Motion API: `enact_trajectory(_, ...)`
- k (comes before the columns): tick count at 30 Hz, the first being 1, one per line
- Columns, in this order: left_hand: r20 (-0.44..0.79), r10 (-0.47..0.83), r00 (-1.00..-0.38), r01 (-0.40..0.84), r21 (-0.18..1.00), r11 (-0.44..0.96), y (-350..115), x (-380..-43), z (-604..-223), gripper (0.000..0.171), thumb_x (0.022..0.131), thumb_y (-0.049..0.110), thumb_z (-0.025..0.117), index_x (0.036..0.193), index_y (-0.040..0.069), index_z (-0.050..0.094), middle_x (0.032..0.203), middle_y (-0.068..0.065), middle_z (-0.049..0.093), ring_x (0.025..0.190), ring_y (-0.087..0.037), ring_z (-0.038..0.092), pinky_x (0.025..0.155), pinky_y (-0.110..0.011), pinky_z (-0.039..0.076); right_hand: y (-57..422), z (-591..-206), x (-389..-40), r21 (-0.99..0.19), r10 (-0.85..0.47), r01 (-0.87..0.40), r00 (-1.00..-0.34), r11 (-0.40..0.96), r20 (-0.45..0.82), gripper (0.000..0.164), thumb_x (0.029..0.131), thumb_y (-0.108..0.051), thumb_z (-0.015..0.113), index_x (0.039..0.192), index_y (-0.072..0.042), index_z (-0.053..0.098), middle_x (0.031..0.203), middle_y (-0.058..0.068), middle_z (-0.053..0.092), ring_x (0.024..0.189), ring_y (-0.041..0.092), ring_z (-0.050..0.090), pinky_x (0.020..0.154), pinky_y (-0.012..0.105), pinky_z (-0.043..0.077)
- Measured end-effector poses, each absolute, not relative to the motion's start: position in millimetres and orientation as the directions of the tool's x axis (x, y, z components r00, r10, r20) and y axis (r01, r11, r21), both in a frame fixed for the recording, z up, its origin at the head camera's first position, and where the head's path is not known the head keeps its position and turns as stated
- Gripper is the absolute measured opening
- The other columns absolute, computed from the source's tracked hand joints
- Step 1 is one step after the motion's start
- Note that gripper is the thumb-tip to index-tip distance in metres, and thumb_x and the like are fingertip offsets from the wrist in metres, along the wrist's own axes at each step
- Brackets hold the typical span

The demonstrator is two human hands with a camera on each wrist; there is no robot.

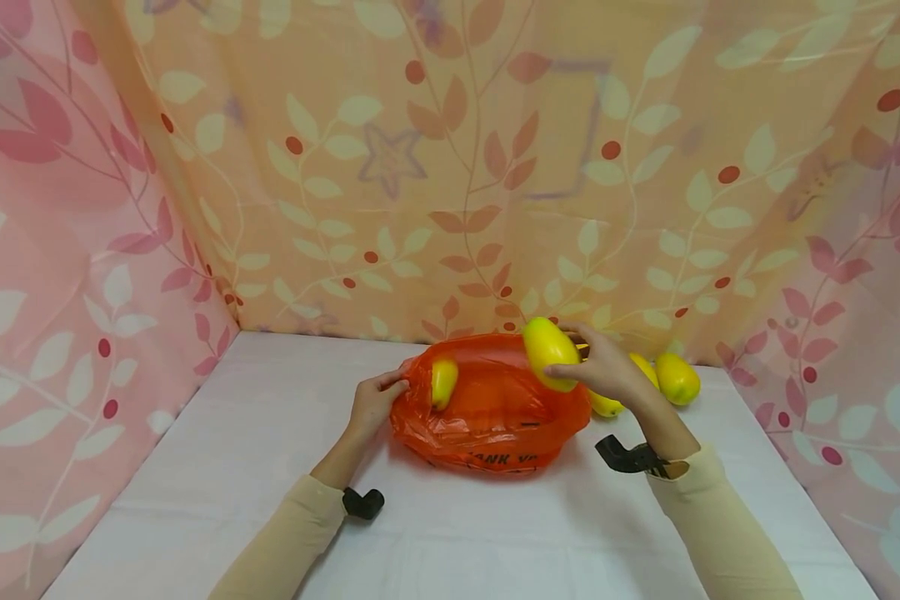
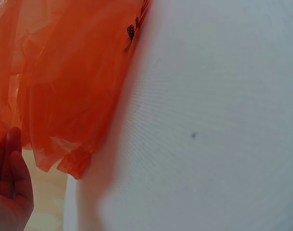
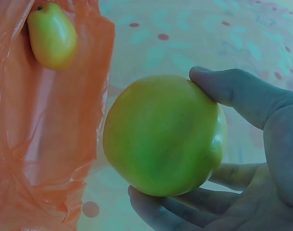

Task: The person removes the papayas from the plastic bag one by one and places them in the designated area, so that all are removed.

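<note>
An orange-red plastic bag (image 1: 487, 417) with black lettering lies on the table, its mouth spread wide. My left hand (image 1: 375, 404) pinches the left edge of its rim; in the left wrist view that hand (image 2: 11, 187) shows at the lower left beside the bag (image 2: 74, 86). Inside, at the left, is one yellow mango (image 1: 442, 383). My right hand (image 1: 603, 362) grips another yellow-green mango (image 1: 547, 350) over the right part of the bag's opening. From the right wrist, thumb and fingers curve round this mango (image 3: 163, 137), with the bagged mango (image 3: 52, 38) farther off.
Several more yellow mangoes, among them one at the far right (image 1: 677, 379), lie on the white table (image 1: 270, 400) behind and beside my right wrist. Leaf-patterned cloth (image 1: 330, 167) hangs along the table's back and both sides. A black bracket (image 1: 630, 457) sits on my right wrist.
</note>
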State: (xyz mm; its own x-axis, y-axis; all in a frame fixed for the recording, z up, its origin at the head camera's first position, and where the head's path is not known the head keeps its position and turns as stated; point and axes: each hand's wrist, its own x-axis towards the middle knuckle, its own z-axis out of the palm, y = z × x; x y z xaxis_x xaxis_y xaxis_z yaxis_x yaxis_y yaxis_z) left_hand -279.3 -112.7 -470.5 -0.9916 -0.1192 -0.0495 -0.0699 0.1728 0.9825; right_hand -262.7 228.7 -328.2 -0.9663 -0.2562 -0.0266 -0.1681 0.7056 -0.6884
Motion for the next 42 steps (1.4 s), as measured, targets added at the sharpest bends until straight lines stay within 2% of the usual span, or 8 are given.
enact_trajectory(4, -0.06, -0.118, -0.991, -0.079, 0.983, 0.164, -112.1, -279.5, -470.3, 0.034, 0.095, 0.014, 0.061, 0.127, 0.001, 0.064, 0.131, -0.019, 0.062, 0.118, -0.03, 0.06, 0.1, -0.039, 0.053, 230.3, -327.7, -260.5, -0.693, -0.252, -0.17, -0.968, 0.7, -0.017, 0.085, 0.083, -0.038, 0.076, 0.149, -0.007, 0.033, 0.146, 0.021, 0.044, 0.121, 0.041, 0.052, 0.089, 0.045, 0.057)
enact_trajectory(11, -0.061, -0.119, -0.991, -0.079, 0.984, 0.158, -112.2, -280.4, -470.4, 0.034, 0.096, 0.013, 0.061, 0.128, 0.001, 0.063, 0.131, -0.019, 0.062, 0.117, -0.029, 0.061, 0.099, -0.038, 0.053, 237.7, -326.0, -257.4, -0.715, -0.229, -0.152, -0.973, 0.682, -0.011, 0.084, 0.082, -0.043, 0.075, 0.148, -0.012, 0.035, 0.145, 0.021, 0.045, 0.122, 0.04, 0.05, 0.089, 0.045, 0.056)
enact_trajectory(27, -0.055, -0.131, -0.99, -0.075, 0.986, 0.152, -113.4, -279.1, -469.2, 0.034, 0.095, 0.013, 0.061, 0.127, 0.001, 0.064, 0.133, -0.019, 0.061, 0.121, -0.031, 0.059, 0.101, -0.04, 0.051, 247.0, -327.4, -253.5, -0.708, -0.216, -0.157, -0.976, 0.689, 0.006, 0.089, 0.082, -0.041, 0.076, 0.15, -0.004, 0.03, 0.145, 0.024, 0.044, 0.122, 0.043, 0.05, 0.094, 0.052, 0.053)
enact_trajectory(32, -0.056, -0.136, -0.989, -0.076, 0.986, 0.146, -113.4, -279.4, -468.6, 0.034, 0.095, 0.015, 0.062, 0.127, 0.004, 0.064, 0.134, -0.016, 0.061, 0.124, -0.03, 0.058, 0.102, -0.041, 0.05, 251.6, -327.7, -251.5, -0.712, -0.216, -0.162, -0.976, 0.684, 0.014, 0.088, 0.083, -0.039, 0.076, 0.15, -0.004, 0.031, 0.144, 0.026, 0.045, 0.12, 0.044, 0.052, 0.093, 0.051, 0.055)
enact_trajectory(42, -0.055, -0.135, -0.989, -0.074, 0.987, 0.139, -112.6, -281.7, -471.3, 0.034, 0.095, 0.013, 0.062, 0.127, 0.003, 0.064, 0.133, -0.017, 0.061, 0.122, -0.031, 0.059, 0.102, -0.04, 0.05, 262.7, -330.9, -244.7, -0.679, -0.232, -0.213, -0.971, 0.703, 0.064, 0.079, 0.083, -0.037, 0.076, 0.146, -0.007, 0.039, 0.139, 0.025, 0.05, 0.115, 0.042, 0.054, 0.087, 0.047, 0.056)
